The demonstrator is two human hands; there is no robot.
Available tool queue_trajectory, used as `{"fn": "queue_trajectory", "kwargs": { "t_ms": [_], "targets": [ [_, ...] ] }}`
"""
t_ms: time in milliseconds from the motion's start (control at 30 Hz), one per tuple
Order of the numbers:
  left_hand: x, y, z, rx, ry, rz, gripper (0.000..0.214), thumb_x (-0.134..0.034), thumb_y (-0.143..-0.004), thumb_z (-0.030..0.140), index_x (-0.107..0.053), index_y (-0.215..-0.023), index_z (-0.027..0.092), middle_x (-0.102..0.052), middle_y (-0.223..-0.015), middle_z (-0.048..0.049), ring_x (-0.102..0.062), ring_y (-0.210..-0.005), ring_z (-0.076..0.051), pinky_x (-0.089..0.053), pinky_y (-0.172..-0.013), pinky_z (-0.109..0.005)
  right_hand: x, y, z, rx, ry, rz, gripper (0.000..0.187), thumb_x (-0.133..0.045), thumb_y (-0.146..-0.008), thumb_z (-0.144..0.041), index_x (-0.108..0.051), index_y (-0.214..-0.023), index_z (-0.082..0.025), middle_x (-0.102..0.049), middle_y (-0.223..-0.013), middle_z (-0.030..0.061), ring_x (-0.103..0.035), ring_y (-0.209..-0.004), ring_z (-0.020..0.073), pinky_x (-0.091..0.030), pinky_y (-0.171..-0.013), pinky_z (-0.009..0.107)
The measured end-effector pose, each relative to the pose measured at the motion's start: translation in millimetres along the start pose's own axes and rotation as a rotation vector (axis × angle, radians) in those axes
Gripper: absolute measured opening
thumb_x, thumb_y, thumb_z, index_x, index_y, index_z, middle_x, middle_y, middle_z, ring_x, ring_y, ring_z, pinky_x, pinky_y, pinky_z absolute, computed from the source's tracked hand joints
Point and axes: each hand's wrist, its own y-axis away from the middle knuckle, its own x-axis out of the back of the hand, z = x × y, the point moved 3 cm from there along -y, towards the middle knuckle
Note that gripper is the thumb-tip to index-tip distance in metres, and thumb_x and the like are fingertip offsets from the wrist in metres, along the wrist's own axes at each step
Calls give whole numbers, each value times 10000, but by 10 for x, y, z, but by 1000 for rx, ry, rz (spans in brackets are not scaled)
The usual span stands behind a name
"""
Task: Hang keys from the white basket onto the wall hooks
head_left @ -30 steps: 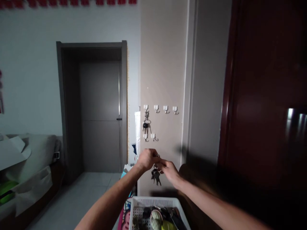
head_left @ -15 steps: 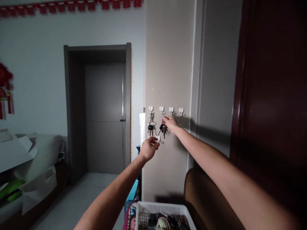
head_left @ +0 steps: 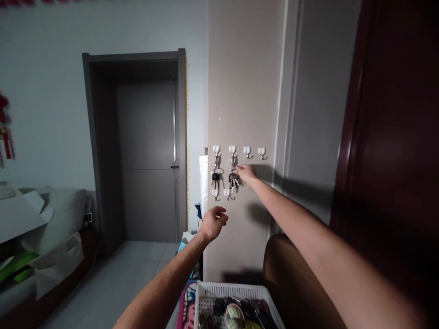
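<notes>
My right hand (head_left: 247, 174) reaches the wall panel, its fingertips pinched at the right edge of a bunch of keys (head_left: 234, 180). That bunch hangs by a metal clip from the second white hook (head_left: 232, 150) of the upper row. To its left, another bunch with a black key fob (head_left: 215, 176) hangs from the first hook (head_left: 216, 149). Lower down, my left hand (head_left: 214, 224) is held with curved fingers apart and nothing in them. Just above it are two lower hooks (head_left: 227, 193), with no keys on them.
Below stands a white plastic basket (head_left: 233, 289) with dark items and a round pale object (head_left: 234, 316). A brown chair back (head_left: 291, 274) rises at its right. Farther left are a grey door (head_left: 147, 137) and a sofa (head_left: 65, 214) with things on it.
The second bunch now hangs straight under its hook with its clip showing; my right fingers have shifted slightly right. My left hand has dropped away from the lower hooks, uncovering them. The view has tilted down.
</notes>
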Motion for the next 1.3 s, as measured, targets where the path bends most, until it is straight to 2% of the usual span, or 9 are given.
{"fn": "queue_trajectory", "kwargs": {
  "t_ms": [67, 133, 233, 400, 567, 700, 933, 1100, 1300],
  "targets": [
    [-39, 79, -89, 21, 11, -9, 243, -417, -607, 165, -459, -843, 125, -508, -714, -25, -493, -549, -65, -341, -471, -164, 72, 165, 39, 45, 143, 123, 237, -375, -678, -250, -539, -807, -136, -572, -829, 71, -518, -728, 140, -386, -595, 226],
    [-89, 181, -224, 57, 23, -25, 245, -414, -605, 167, -461, -841, 121, -505, -712, -26, -495, -545, -66, -340, -469, -165, 65, 426, 104, 146, 258, 101, 229, -394, -653, -229, -562, -779, -139, -577, -842, 62, -512, -753, 145, -376, -640, 224],
    [-193, 381, -519, 147, 32, -72, 258, -405, -605, 175, -458, -850, 115, -508, -713, -30, -499, -545, -75, -335, -452, -168, -84, 986, 319, 274, 347, -181, 239, -391, -643, -222, -581, -763, -142, -590, -816, 53, -517, -729, 131, -370, -646, 206],
    [-396, 821, -1041, 285, -129, -176, 257, -403, -601, 172, -488, -835, 107, -531, -636, -20, -487, -550, -89, -350, -497, -191, -300, 2004, 764, 334, 470, -729, 247, -416, -615, -272, -593, -749, -165, -603, -693, 36, -519, -606, 126, -366, -546, 206],
    [-557, 1188, -1224, 136, -449, -259, 214, -410, -596, 194, -529, -767, 143, -537, -742, -32, -479, -690, -125, -353, -645, -222, -403, 2523, 1081, 269, 441, -992, 270, -434, -590, -257, -583, -797, -169, -597, -699, 21, -510, -592, 110, -353, -521, 189],
    [-619, 1343, -1228, 51, -555, -256, 233, -381, -630, 227, -505, -816, 162, -483, -882, -44, -465, -759, -119, -335, -710, -209, -532, 2712, 1247, 195, 461, -1045, 355, -501, -523, -298, -555, -853, -182, -585, -731, 13, -506, -612, 127, -355, -505, 202],
    [-602, 1398, -1214, 72, -586, -259, 242, -435, -581, 229, -490, -809, 171, -471, -883, -26, -452, -776, -109, -334, -705, -177, -640, 2860, 1329, 167, 570, -922, 376, -549, -461, -335, -532, -815, -209, -531, -740, 15, -476, -706, 172, -355, -532, 244],
    [-588, 1424, -1199, 122, -674, -218, 244, -393, -626, 284, -490, -830, 192, -505, -889, -21, -484, -731, -120, -349, -635, -199, -667, 2907, 1339, 221, 623, -878, 317, -520, -503, -266, -512, -818, -228, -524, -763, 14, -472, -706, 166, -338, -527, 237],
    [-526, 1446, -1211, 258, -697, -258, 316, -379, -647, 370, -512, -860, 179, -571, -767, -41, -506, -700, -154, -341, -577, -219, -608, 2768, 1219, 236, 655, -863, 162, -396, -591, -147, -553, -615, -181, -559, -615, 12, -478, -558, 110, -296, -471, 194]
  ]
}}
